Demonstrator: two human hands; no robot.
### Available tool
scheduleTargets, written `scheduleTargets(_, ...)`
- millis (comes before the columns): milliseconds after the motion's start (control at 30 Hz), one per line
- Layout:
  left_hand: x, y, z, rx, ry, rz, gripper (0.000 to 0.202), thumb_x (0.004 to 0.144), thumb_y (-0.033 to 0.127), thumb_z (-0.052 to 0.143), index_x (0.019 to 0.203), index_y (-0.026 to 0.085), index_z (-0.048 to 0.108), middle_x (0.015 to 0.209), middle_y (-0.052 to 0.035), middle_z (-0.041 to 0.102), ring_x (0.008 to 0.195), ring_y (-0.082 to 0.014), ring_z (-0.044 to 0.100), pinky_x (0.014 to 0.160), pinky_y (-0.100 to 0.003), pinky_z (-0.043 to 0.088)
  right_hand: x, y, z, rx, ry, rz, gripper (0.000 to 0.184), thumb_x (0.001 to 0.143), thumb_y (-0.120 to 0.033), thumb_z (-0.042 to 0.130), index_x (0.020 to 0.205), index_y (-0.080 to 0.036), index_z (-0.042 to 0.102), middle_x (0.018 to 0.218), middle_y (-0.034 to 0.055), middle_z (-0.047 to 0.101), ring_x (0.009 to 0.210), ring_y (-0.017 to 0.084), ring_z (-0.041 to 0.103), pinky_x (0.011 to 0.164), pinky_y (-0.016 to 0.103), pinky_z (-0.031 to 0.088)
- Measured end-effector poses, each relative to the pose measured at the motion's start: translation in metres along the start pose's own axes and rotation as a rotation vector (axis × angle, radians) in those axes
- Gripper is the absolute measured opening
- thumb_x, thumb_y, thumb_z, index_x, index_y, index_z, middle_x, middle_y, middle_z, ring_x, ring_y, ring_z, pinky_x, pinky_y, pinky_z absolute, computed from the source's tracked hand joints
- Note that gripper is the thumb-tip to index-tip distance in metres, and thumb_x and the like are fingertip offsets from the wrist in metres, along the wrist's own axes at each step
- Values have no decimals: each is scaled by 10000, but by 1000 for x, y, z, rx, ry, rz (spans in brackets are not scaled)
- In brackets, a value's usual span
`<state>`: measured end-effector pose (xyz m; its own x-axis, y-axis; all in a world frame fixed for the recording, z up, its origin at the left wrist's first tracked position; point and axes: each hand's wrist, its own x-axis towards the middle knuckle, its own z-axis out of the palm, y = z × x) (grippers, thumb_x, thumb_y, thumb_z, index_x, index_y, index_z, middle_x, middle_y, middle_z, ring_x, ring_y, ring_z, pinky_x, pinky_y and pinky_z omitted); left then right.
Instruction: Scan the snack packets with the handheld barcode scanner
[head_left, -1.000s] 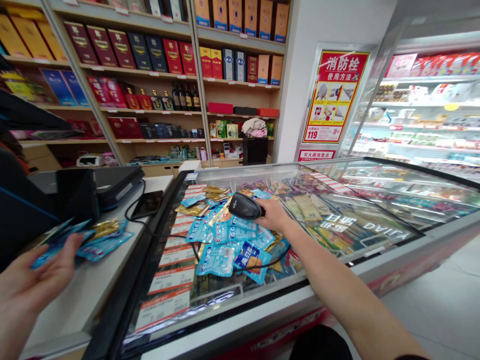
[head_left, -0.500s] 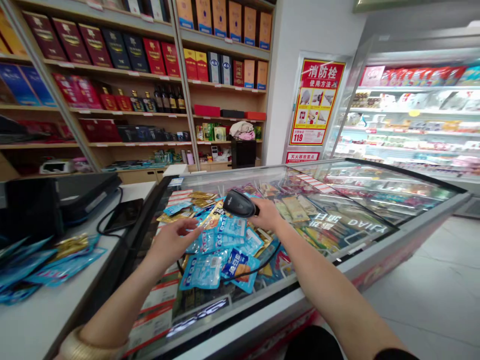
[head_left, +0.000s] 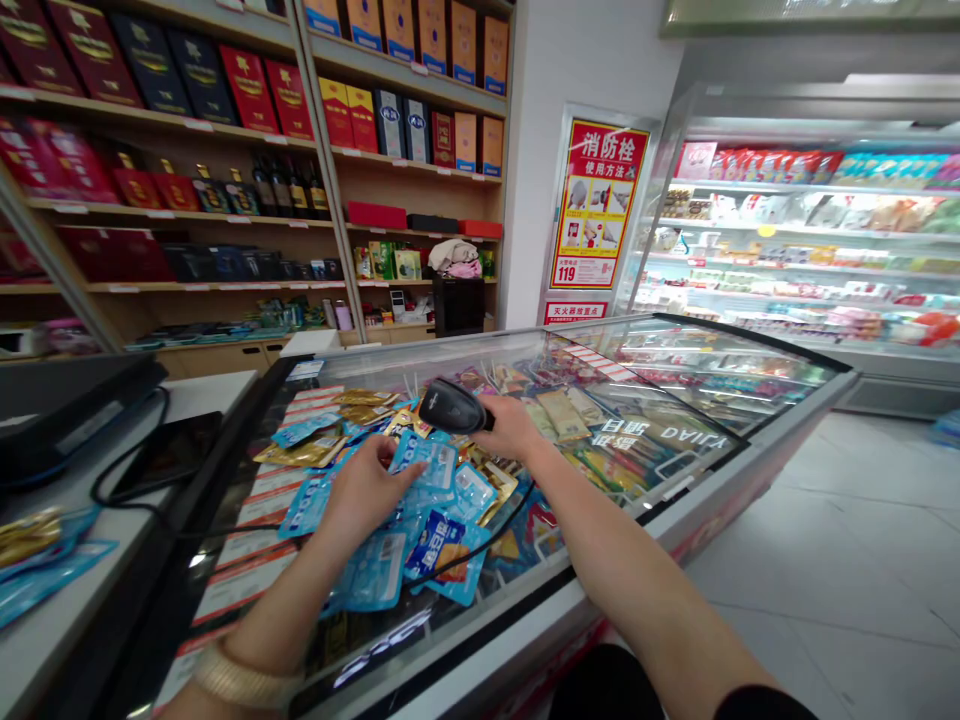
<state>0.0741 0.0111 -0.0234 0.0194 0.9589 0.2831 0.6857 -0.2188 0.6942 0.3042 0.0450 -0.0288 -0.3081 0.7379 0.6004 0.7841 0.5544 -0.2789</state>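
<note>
My right hand (head_left: pixel 510 428) is wrapped round the grip of a black barcode scanner (head_left: pixel 454 407), its head pointing left above a heap of snack packets. Between the thumb and fingers of my left hand (head_left: pixel 373 483) is a light-blue snack packet (head_left: pixel 430 462), just below the scanner head. More blue packets (head_left: pixel 379 570) lie under and in front of the left hand, one of them a darker blue pouch (head_left: pixel 444 548) with a food picture. Gold packets (head_left: pixel 307 448) lie farther left. The heap rests on the glass top of a chest freezer (head_left: pixel 517 345).
A black cable (head_left: pixel 480 548) runs across the packets and the glass. On the white counter (head_left: pixel 225 395) at left are a dark phone (head_left: pixel 169 455), a black device (head_left: pixel 75 400) and more packets (head_left: pixel 45 570). Shelves of boxes stand behind, and a lit fridge (head_left: pixel 817 240) is at right.
My left hand has closed on a blue packet and lifted it toward the scanner. The scanner stays in my right hand. The camera view has swung to the right.
</note>
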Motion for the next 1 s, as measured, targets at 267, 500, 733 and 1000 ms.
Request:
scheduleTargets(267, 2, -14, -21, -609, 202, -205, 360, 594, 442, 707, 802, 215, 521, 731, 9, 651, 620, -161, 601, 559, -273, 477, 0, -1, -2, 2, 12, -16, 210, 722, -266, 632, 915, -187, 655, 876, 48, 716, 784, 191, 645, 695, 251, 433)
scheduleTargets(500, 7, -25, -25, -585, 306, -187, 295, 616, 355, 697, 808, 204, 532, 761, 9, 642, 651, -155, 610, 553, -263, 504, 0, -12, -5, -9, -75, -100, 244, 717, -271, 670, 953, -207, 658, 911, 37, 719, 849, 200, 655, 745, 258, 450)
scheduleTargets(733, 8, -27, -24, -569, 327, -157, 301, 619, 360, 699, 813, 211, 523, 716, 26, 585, 684, -160, 600, 540, -250, 495, 0, -18, -5, -39, -133, -145, 259, 732, -294, 679, 971, -197, 650, 925, 49, 720, 889, 214, 662, 754, 267, 455)
scheduleTargets(1000, 6, -28, -23, -518, 336, -114, 338, 627, 421, 692, 819, 210, 510, 764, 13, 594, 690, -156, 587, 564, -254, 487, 0, -25, -9, -26, -163, -117, 243, 720, -258, 687, 956, -204, 658, 901, 32, 723, 876, 208, 669, 716, 252, 446)
